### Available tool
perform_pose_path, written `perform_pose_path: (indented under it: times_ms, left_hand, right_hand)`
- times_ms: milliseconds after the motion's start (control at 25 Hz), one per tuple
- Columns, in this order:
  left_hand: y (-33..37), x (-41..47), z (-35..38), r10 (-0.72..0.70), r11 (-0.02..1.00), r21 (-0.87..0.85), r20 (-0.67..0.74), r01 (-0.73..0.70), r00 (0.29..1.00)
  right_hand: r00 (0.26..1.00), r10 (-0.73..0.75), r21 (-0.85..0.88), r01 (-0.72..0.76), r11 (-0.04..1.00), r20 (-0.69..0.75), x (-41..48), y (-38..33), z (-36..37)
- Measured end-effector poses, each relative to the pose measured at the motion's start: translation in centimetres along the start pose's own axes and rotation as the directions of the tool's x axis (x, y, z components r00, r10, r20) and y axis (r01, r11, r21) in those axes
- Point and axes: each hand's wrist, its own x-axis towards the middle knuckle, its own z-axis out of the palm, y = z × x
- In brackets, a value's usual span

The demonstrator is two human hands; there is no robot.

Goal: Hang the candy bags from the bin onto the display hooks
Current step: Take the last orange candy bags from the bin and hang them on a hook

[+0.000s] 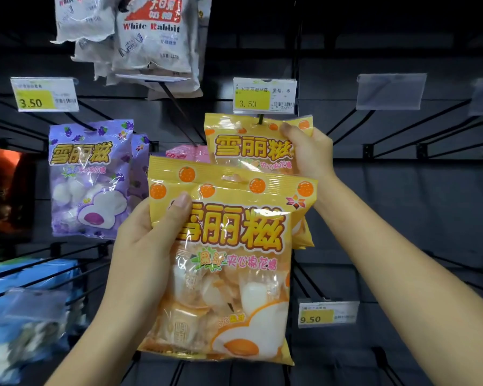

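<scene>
1. The right hand [307,151] pinches the top right corner of an orange candy bag [248,146] hanging on the display hook [260,119].
2. Below that hook, the left hand [148,232] grips a second orange bag [229,274], thumb across its front.
3. Left of the hook hangs a purple bag [89,179].

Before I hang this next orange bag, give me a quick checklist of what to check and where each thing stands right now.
1. Grip on the front orange bag: left hand holds its left edge, thumb on the front. Ok.
2. Hang hole of that bag: visible and uncovered. Ok.
3. Rear orange bag on the hook: the hook passes through its top. Ok.
4. Right hand free to help: it grips the rear bag's upper right corner. Not ok.
5. Room left on the hook: hidden behind the price tag. Cannot tell.
</scene>
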Motion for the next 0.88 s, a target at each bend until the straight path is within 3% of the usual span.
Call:
perform_pose_path:
  times_ms: [200, 360, 480, 560, 720, 880]
  left_hand:
    - [0.6, 0.0, 0.0, 0.011, 1.000, -0.003, 0.014, -0.011, 1.000]
    - [1.1, 1.2, 1.0, -0.011, 0.999, -0.035, 0.010, 0.011, 1.000]
    - [1.3, 3.0, 2.4, -0.055, 0.998, -0.036, 0.001, 0.055, 0.998]
    - [1.4, 4.2, 3.6, -0.069, 0.996, -0.049, -0.001, 0.069, 0.998]
    - [1.6, 6.3, 5.9, -0.097, 0.989, -0.105, 0.028, 0.099, 0.995]
    - [1.2, 8.1, 7.0, -0.114, 0.990, -0.079, -0.003, 0.114, 0.993]
  right_hand:
    - [1.000, -0.008, -0.027, 0.008, 1.000, -0.021, 0.1, 0.1, 0.1]
    - [0.996, -0.030, -0.173, 0.016, 0.985, -0.081, 0.4, 0.5, -0.2]
    - [0.950, -0.263, -0.281, 0.210, 0.936, -0.168, -0.6, -0.5, -1.4]
    - [0.928, -0.354, -0.264, 0.314, 0.912, -0.119, -1.8, -1.5, -2.5]
    - [0.959, -0.244, -0.253, 0.273, 0.928, 0.142, -4.0, -2.3, -3.6]
    - [0.986, -0.168, -0.291, 0.167, 0.942, 0.022, -2.6, -1.9, -3.1]
